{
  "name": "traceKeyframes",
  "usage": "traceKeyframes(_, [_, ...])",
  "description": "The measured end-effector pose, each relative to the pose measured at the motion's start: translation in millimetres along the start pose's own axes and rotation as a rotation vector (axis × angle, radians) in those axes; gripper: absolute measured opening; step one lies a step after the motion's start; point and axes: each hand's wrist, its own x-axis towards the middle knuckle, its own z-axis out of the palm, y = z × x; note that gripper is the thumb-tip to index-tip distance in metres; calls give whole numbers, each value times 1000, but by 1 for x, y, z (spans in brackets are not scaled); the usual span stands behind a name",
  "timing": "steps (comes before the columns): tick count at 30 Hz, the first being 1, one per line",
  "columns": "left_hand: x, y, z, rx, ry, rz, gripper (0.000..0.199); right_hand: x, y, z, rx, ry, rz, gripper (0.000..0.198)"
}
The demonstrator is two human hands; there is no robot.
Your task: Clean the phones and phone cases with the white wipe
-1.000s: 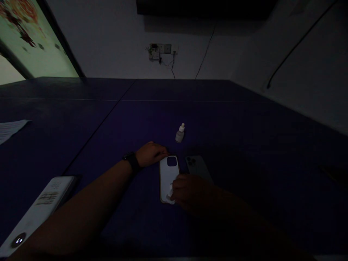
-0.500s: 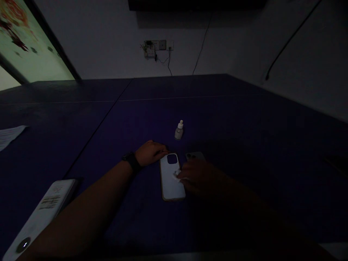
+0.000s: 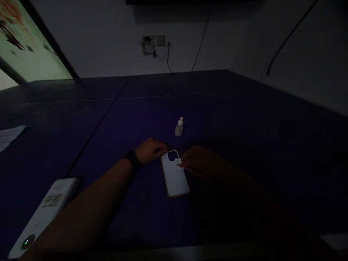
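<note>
A dark purple desk (image 3: 231, 119) runs back to a pale wall (image 3: 103, 40). Towards its left side lie a sheet of paper (image 3: 11, 136) and, nearer, a long white device (image 3: 45, 214) with a small green light. Sockets (image 3: 154, 40) with plugs sit above the far edge; a black cable (image 3: 292, 35) slants down at right. A bright panel (image 3: 34, 59) bears a reddish pattern at far left. The dark strip (image 3: 194, 1) overhead may be a screen.

Your dark purple table (image 3: 130, 123), seamed. Phone case (image 3: 175, 181) flat before you; from it: dropper bottle (image 3: 178, 129) upright at twelve, white device (image 3: 45, 214) at eight, printed sheet (image 3: 10, 137) at ten.
</note>
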Motion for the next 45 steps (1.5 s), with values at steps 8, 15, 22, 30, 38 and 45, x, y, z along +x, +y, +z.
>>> traceKeyframes(8, [1, 1, -1, -80, 19, -4, 26, 11, -20, 20, 97, -185, -106, 24])
traceKeyframes(15, [-1, 4, 4, -137, 100, -173, 29, 17, -35, 49, 45, -63, -122, 14])
traceKeyframes(22, [-1, 13, -1, -315, 43, -86, 26, 20, -41, 48, 206, 80, 6, 15])
traceKeyframes(30, [0, 12, 1, -381, 103, -135, 29, 15, -9, 30, 278, 401, 325, 16])
traceKeyframes(38, [-7, 27, -34, 13, 285, -477, 34, 16, -5, 37, -20, 319, 118, 9])
traceKeyframes(45, [-55, 56, -68, 97, -64, -456, 59, 13, 6, 37, 154, 469, 190, 4])
